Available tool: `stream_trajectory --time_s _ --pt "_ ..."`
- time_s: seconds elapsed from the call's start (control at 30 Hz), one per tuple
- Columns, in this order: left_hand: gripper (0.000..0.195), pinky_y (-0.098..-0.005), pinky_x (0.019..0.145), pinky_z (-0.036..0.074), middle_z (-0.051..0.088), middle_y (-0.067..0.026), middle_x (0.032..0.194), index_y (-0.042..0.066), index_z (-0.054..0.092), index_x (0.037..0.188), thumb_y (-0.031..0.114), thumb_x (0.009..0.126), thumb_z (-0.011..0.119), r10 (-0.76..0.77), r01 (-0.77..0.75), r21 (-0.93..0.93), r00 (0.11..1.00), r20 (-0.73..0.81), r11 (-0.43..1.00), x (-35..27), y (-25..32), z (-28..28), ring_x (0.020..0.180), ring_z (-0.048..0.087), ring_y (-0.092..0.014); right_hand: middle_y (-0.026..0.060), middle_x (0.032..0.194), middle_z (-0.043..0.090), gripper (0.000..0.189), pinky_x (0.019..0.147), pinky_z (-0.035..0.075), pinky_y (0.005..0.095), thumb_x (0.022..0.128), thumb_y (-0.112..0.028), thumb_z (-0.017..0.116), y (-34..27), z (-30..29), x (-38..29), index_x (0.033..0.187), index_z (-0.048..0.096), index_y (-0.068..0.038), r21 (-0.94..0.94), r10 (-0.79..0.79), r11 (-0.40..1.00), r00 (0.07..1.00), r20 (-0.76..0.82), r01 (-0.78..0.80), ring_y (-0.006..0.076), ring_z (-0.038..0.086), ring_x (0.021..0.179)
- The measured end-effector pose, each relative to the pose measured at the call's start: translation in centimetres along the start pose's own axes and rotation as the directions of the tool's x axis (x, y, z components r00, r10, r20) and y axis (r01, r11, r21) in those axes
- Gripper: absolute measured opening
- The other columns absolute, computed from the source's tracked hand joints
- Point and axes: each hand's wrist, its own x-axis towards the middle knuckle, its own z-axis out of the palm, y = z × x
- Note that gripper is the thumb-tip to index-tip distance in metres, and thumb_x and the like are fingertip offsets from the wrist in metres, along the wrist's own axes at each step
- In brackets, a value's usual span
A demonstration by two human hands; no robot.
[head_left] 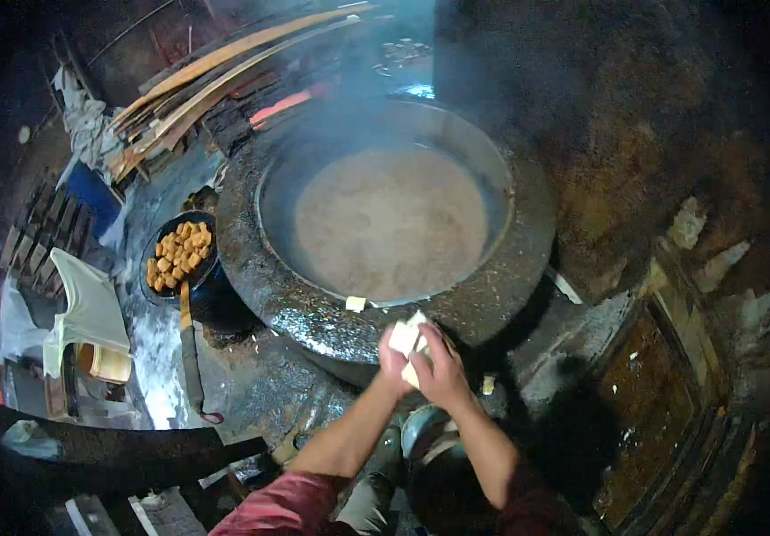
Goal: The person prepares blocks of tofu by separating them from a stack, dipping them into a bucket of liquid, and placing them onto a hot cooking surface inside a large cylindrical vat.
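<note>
My left hand (392, 362) and my right hand (445, 375) are cupped together around several pale blocks (404, 337), which look like tofu. They are just above the front edge of a broad round stove rim (331, 325), dark and wet. Set into that rim is a large wok (492, 161) holding brownish, frothy liquid (392, 214), with steam or smoke over its far side. One pale yellowish piece (355, 304) lies on the near lip of the wok. My fingers partly hide the blocks I hold.
A long-handled strainer (186, 315) with browned cubes (180, 254) rests left of the stove. Long wooden slats (237, 50) lie at the back left. A pale cloth (80, 301) drapes at left. A shallow wooden-framed tray (653, 388) is at right. A round container (425, 429) stands below my hands.
</note>
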Motion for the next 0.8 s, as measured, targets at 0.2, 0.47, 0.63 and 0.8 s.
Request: stream_trajectory --time_s 0.2,0.47,0.63,0.8 --pt "0.056 -0.0407 0.078 0.051 0.066 -0.0107 0.094 0.007 0.061 0.105 0.058 0.093 0.040 0.305 -0.195 0.626 0.950 -0.072 0.755 12.2 12.1 -1.5 0.084 0.063 -0.028 0.0303 0.125 0.055 0.052 0.096 0.044 0.0480 0.095 -0.030 0.050 1.9 5.9 11.9 0.138 0.041 -0.002 -0.070 0.262 0.965 0.952 0.156 -0.254 0.0464 0.052 0.116" --pt "0.085 -0.0547 0.111 0.024 0.048 -0.0260 0.138 0.008 0.026 0.149 0.067 0.089 0.037 0.353 0.007 0.679 0.858 0.373 -0.734 3.4 8.5 2.2 0.134 0.039 -0.042 0.0205 0.134 0.053 0.044 0.105 0.037 0.0356 0.096 -0.017 0.052 3.4 -2.0 -2.0 0.136 0.046 0.001 0.011 0.285 0.959 0.958 -0.033 -0.285 0.0289 0.049 0.127" --pt "0.071 -0.0546 0.112 0.023 0.051 -0.0208 0.135 0.010 0.046 0.141 0.058 0.089 0.048 0.311 0.302 0.487 0.948 -0.063 -0.820 -2.2 9.1 5.6 0.128 0.045 -0.035 0.0197 0.130 0.052 0.049 0.100 0.040 0.0414 0.092 -0.023 0.058 2.1 -13.2 -24.1 0.134 0.047 0.001 -0.161 0.515 0.832 0.847 -0.133 -0.531 0.0295 0.050 0.121" --pt "0.067 -0.0556 0.112 0.024 0.046 -0.0194 0.142 0.005 0.053 0.133 0.055 0.088 0.053 0.354 0.198 0.332 0.777 0.521 -0.922 -1.6 10.3 3.2 0.130 0.045 -0.038 0.0214 0.129 0.050 0.056 0.100 0.037 0.0467 0.087 -0.028 0.064 0.2 -21.0 -38.6 0.133 0.048 0.000 -0.500 0.435 0.733 0.883 -0.176 -0.460 0.0326 0.046 0.123"
